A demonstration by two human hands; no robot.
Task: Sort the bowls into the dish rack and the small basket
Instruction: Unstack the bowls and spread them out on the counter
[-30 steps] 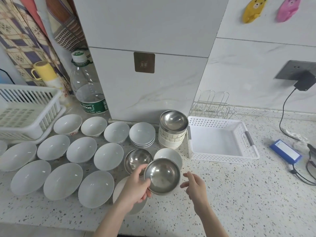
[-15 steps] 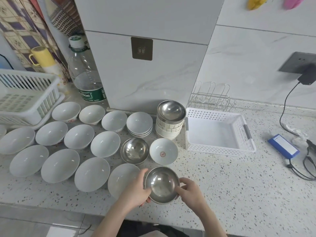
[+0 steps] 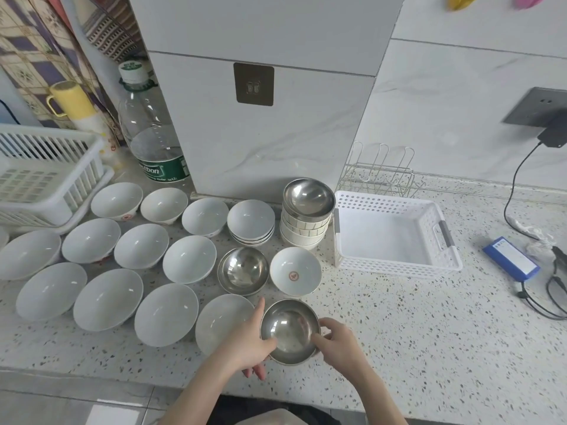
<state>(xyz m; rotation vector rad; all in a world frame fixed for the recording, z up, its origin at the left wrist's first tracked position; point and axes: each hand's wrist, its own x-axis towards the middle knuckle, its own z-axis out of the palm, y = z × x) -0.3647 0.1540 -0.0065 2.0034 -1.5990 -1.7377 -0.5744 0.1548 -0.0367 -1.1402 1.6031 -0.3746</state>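
Both hands hold a steel bowl (image 3: 290, 328) just above the counter's front edge. My left hand (image 3: 245, 342) grips its left rim and my right hand (image 3: 339, 343) grips its right rim. Several white bowls (image 3: 107, 299) lie spread over the counter to the left. Another steel bowl (image 3: 244, 269) sits beside a white bowl with a red mark (image 3: 295, 275). A stack of small white bowls (image 3: 302, 231) carries a steel bowl (image 3: 308, 197) on top. The small white basket (image 3: 395, 265) stands at the right, and the white dish rack (image 3: 46, 176) at the far left.
A large water bottle (image 3: 153, 133) and a yellow mug (image 3: 72, 101) stand behind the bowls. A wire rack (image 3: 379, 173) sits behind the basket. A blue box (image 3: 511, 260) and cables (image 3: 552, 299) lie at the far right. A wall column (image 3: 264, 118) rises behind the stack.
The steel bowl came down toward the counter's front edge. My right hand moved in and took hold of its right rim, so both hands now hold it.
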